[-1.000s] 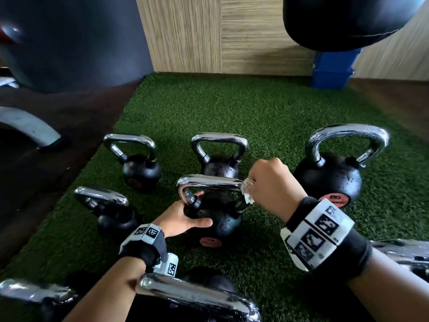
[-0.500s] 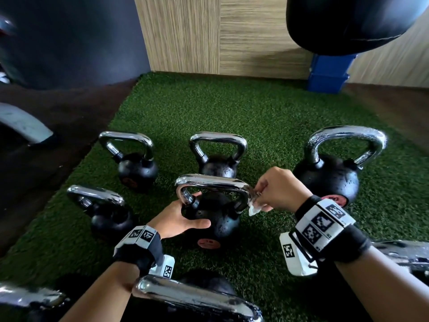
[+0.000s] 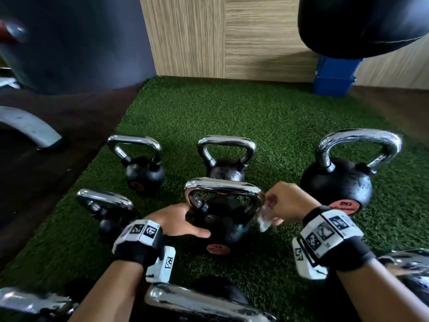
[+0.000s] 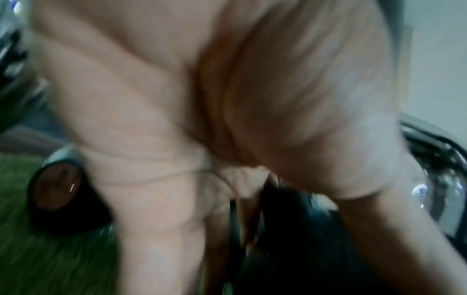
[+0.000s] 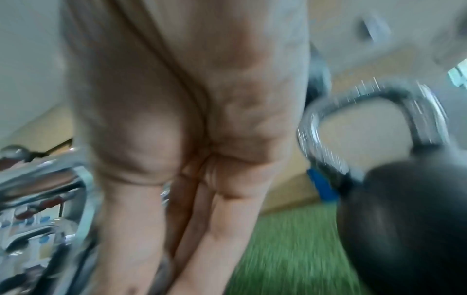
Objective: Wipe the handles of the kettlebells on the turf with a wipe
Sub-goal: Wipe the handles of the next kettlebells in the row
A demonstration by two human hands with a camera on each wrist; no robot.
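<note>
Several black kettlebells with chrome handles stand on the green turf. The middle kettlebell has its chrome handle facing me. My left hand holds its black body from the left, thumb across the front. My right hand is just right of the handle's right leg and pinches a small white wipe, which hangs off the chrome. Both wrist views are blurred and filled by palm; the left wrist view shows the black body, the right wrist view shows the big kettlebell.
Other kettlebells: back left, back middle, large one at right, one tilted at left, chrome handles along the bottom edge. A blue block and a hanging black bag are at the back right. Dark floor lies left.
My right hand has come off the handle's right corner, moving right and down with the wipe. The left hand stays on the kettlebell's body.
</note>
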